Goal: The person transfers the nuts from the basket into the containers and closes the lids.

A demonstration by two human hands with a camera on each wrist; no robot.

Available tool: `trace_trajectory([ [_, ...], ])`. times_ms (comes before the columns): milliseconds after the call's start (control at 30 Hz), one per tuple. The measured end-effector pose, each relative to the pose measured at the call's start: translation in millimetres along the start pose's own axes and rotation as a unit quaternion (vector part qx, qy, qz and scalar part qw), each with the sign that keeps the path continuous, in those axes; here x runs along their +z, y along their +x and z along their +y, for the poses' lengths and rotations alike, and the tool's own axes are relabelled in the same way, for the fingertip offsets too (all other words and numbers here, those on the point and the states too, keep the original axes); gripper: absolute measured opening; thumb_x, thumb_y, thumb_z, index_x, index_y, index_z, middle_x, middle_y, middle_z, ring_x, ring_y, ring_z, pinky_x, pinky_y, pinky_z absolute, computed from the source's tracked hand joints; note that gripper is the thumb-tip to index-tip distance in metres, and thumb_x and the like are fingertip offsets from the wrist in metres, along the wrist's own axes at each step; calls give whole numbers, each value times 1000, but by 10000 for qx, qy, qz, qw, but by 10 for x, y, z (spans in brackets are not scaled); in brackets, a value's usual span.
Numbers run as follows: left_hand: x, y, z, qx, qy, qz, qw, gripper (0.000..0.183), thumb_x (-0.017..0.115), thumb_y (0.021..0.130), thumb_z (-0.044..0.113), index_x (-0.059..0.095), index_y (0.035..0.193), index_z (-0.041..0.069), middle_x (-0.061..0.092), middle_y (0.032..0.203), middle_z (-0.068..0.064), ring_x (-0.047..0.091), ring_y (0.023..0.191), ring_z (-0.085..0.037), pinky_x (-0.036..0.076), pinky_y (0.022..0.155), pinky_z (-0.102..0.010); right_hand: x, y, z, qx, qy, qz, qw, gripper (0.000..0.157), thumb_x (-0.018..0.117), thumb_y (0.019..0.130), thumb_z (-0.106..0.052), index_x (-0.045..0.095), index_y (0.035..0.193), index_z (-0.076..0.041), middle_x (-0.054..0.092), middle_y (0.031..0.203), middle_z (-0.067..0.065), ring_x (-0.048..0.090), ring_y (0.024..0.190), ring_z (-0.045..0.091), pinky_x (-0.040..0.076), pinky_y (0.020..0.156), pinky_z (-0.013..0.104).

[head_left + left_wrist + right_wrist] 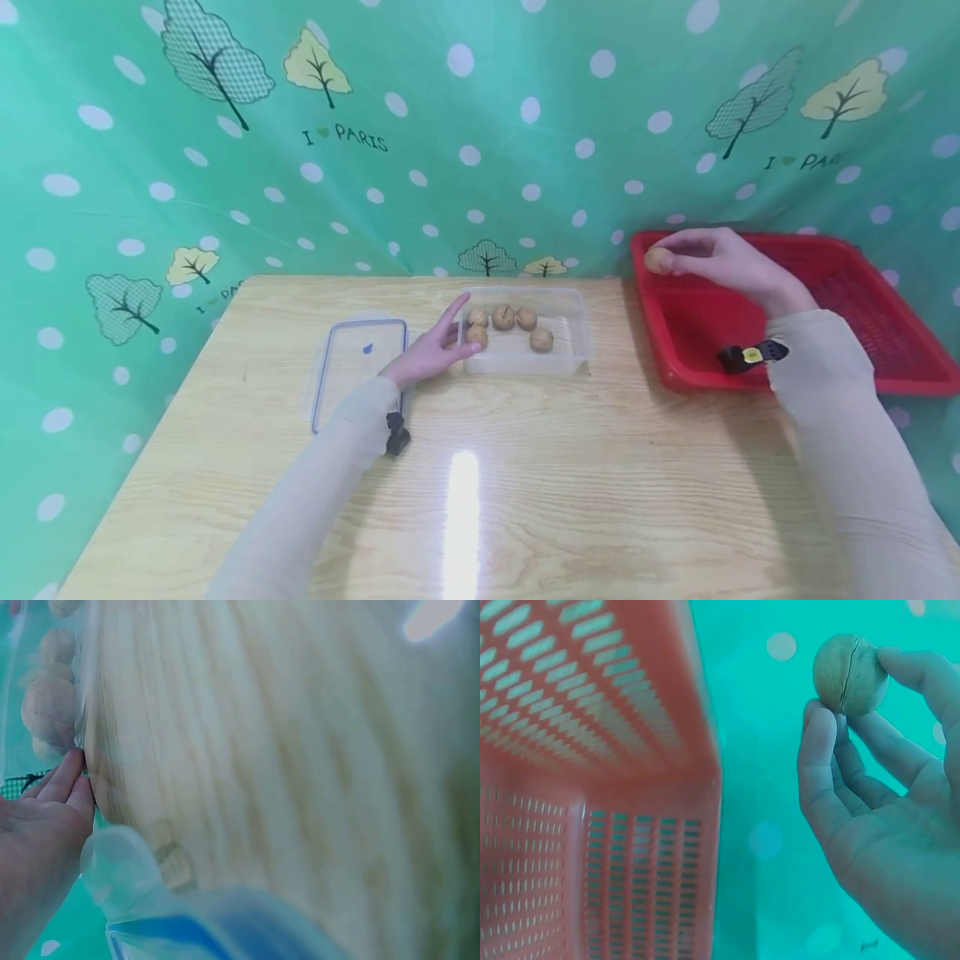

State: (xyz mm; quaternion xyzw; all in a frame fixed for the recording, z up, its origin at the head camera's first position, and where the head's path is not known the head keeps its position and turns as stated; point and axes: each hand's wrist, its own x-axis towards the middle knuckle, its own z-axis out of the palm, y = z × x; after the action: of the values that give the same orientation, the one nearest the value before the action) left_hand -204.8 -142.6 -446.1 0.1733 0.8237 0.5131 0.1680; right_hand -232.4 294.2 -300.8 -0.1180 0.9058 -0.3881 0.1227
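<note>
My right hand (pixel 723 260) pinches a walnut (pixel 657 260) between thumb and fingertips, over the back left corner of the red basket (pixel 667 367). In the right wrist view the walnut (pixel 849 675) shows a dark seam down its shell. My left hand (pixel 429 354) rests against the left wall of the clear plastic container (pixel 525 364), fingers extended along its side and thumb at the front rim. Inside the container lie several walnuts (pixel 503 317), most of them toward its left half. The left wrist view shows fingertips (pixel 73 761) right at the container's wall.
A clear lid with a blue seal (pixel 360 375) lies on the wooden table (pixel 570 483), left of the container and partly under my left forearm. Behind the table hangs a green patterned cloth (pixel 465 125). The basket has slotted walls (pixel 645 877) and stands at the table's right side.
</note>
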Motion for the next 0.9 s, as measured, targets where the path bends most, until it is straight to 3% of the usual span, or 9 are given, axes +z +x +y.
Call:
trace_trajectory([
  [233,10,-6,25,-125,32,39,9999,85,65,92,41,2,147,58,24,154,-20,35,135,-36,36,104,-55,167,69,-187,-250,-145,-38,9996,49,68,90,-40,60,131,-15,59,121,3,46,113,18,42,96,45],
  [467,17,0,65,-40,171,60,9998,88,64,93,40,1,154,43,28,152,-23,36,134,-38,37,102,-57,371,161,-341,-504,-196,-135,9984,48,70,87,-42,62,127,-15,60,120,2,48,112,19,44,93,42],
  [767,9,-8,75,-23,137,62,9999,88,64,93,39,1,155,40,26,152,-26,36,134,-40,36,104,-56,613,293,-462,-1009,-42,-465,9938,42,69,90,-33,64,127,-14,61,122,3,51,111,20,43,97,45],
  [900,15,-11,53,-95,83,92,9999,87,65,93,37,2,153,46,27,152,-24,36,134,-38,36,104,-54,717,324,-520,-1081,156,-584,9923,41,69,91,-31,63,127,-13,62,122,5,52,113,21,41,99,47],
])
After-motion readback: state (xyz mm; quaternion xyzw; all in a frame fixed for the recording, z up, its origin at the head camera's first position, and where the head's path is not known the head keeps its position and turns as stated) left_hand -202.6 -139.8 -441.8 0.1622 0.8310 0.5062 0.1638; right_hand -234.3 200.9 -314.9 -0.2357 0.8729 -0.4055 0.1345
